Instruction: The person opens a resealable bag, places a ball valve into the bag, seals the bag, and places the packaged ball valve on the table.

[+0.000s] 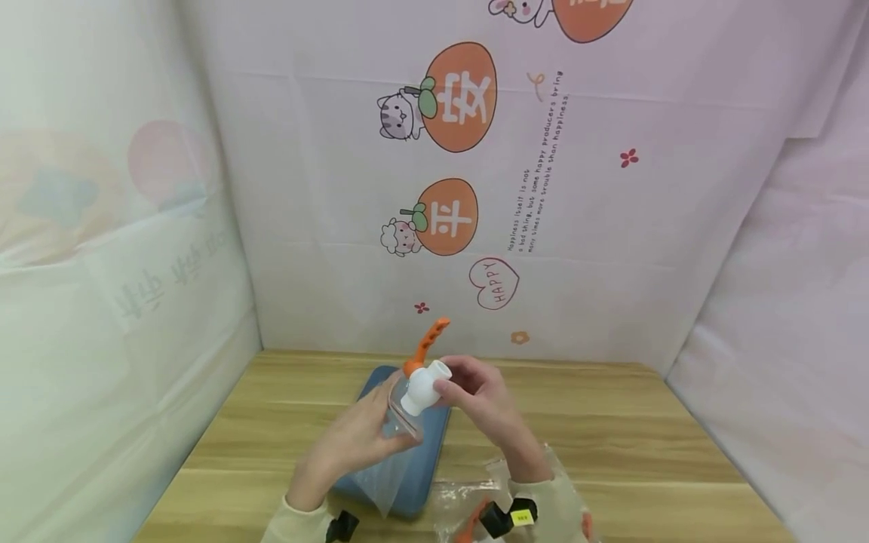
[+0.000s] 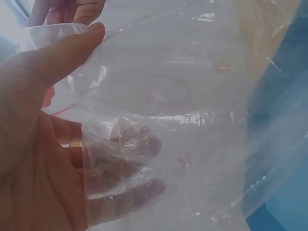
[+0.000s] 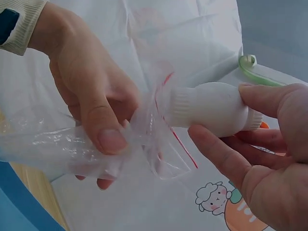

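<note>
My right hand (image 1: 482, 392) pinches a white ball valve (image 1: 422, 388) between thumb and fingers. Its orange lever handle (image 1: 426, 345) points up and away in the head view. My left hand (image 1: 360, 430) holds a clear zip bag (image 3: 45, 149) near its mouth, thumb on one side and fingers spread on the other. A red zip line (image 3: 180, 142) runs along the gaping mouth. In the right wrist view, the ribbed end of the valve overlaps that mouth. The bag's lower part hangs down, looking slack and see-through in the left wrist view.
Under my hands a blue flat case (image 1: 431, 452) lies on the wood-grain table (image 1: 611, 430). More clear bags (image 1: 462, 494) lie at the front near my right forearm, one with an orange handle (image 1: 471, 522) inside. A printed white curtain (image 1: 339, 264) stands behind the table.
</note>
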`<state>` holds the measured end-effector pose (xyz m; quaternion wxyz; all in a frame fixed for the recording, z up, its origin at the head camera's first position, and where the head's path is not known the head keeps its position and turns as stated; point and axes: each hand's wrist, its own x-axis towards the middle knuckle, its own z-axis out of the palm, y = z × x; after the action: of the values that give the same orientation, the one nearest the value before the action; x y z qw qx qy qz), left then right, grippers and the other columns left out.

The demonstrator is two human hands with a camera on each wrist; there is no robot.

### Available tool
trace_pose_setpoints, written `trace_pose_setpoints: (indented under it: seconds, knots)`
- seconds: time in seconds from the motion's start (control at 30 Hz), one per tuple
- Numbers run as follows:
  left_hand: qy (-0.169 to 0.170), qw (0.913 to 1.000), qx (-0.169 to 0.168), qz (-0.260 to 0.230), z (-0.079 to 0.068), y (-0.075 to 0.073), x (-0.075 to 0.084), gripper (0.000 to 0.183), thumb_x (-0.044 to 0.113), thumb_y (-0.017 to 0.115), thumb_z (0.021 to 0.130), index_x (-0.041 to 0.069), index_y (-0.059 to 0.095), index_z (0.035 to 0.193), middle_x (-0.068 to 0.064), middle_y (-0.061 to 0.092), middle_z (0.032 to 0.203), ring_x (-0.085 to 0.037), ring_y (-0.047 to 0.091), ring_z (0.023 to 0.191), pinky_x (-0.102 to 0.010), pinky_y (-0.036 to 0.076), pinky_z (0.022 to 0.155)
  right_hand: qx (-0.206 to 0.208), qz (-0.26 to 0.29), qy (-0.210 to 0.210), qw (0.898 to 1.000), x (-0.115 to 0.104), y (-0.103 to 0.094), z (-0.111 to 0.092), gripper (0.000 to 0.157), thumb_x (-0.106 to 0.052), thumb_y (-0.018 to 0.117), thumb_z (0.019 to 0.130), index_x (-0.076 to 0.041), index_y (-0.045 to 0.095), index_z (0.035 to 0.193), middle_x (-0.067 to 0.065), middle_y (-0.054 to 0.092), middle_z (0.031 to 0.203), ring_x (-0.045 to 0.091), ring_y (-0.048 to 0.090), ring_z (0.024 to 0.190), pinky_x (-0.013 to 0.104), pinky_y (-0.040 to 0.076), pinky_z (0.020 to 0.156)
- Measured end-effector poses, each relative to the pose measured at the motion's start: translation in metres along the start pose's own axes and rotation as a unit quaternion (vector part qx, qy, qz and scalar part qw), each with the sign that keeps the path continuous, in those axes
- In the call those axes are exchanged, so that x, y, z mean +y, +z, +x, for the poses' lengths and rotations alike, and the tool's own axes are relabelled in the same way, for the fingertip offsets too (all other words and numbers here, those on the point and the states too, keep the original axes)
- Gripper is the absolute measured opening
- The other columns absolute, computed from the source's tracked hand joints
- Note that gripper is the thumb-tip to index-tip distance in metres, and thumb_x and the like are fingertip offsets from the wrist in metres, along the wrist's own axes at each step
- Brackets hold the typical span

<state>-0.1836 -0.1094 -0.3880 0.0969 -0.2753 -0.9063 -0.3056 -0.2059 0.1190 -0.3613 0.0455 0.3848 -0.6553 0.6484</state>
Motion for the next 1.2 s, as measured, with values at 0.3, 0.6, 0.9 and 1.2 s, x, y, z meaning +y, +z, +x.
trace_pose_setpoints:
  seconds: [0.3, 0.6, 0.9, 1.2]
  knots:
    - [0.016, 0.9993, 0.035, -0.002, -0.001, 0.003, 0.003, 0.093, 0.051, 0.077, 0.08, 0.028, 0.024, 0.153, 0.006, 0.058, 0.124, -0.008, 0.059, 0.102, -0.031, 0.053, 0.08, 0.025, -0.032, -0.012, 0.999, 0.0, 0.011, -0.002, 0.025, -0.003, 0.064, 0.093, 0.002, 0.061, 0.118, 0.019, 0.064, 0.103, 0.009, 0.063, 0.083, 0.035, 0.06, 0.069]
    - [-0.007, 0.9992, 0.036, -0.015, 0.0, 0.002, 0.005, 0.101, 0.055, 0.077, 0.078, 0.034, 0.017, 0.156, 0.002, 0.055, 0.131, -0.01, 0.054, 0.1, -0.032, 0.052, 0.079, 0.025, -0.051, -0.036, 0.998, -0.005, 0.003, -0.002, 0.025, 0.001, 0.063, 0.093, 0.007, 0.06, 0.117, 0.028, 0.063, 0.101, 0.008, 0.063, 0.085, 0.033, 0.06, 0.067]
    - [0.004, 0.9989, 0.036, -0.028, 0.001, 0.003, 0.009, 0.099, 0.05, 0.08, 0.077, 0.023, 0.025, 0.154, -0.002, 0.046, 0.145, -0.014, 0.051, 0.119, -0.041, 0.051, 0.095, 0.028, -0.034, 0.036, 0.998, -0.008, 0.0, -0.002, 0.026, -0.007, 0.064, 0.095, 0.002, 0.061, 0.119, 0.026, 0.062, 0.106, 0.012, 0.065, 0.081, 0.035, 0.061, 0.068]
    - [0.039, 0.9919, -0.032, -0.116, 0.0, 0.0, 0.01, 0.111, 0.05, 0.074, 0.083, 0.027, -0.004, 0.158, -0.008, 0.032, 0.151, -0.015, 0.051, 0.112, -0.034, 0.051, 0.088, 0.033, -0.033, 0.05, 0.998, -0.005, 0.0, 0.0, 0.025, -0.008, 0.064, 0.095, 0.001, 0.062, 0.118, 0.024, 0.063, 0.103, 0.011, 0.066, 0.079, 0.037, 0.061, 0.068]
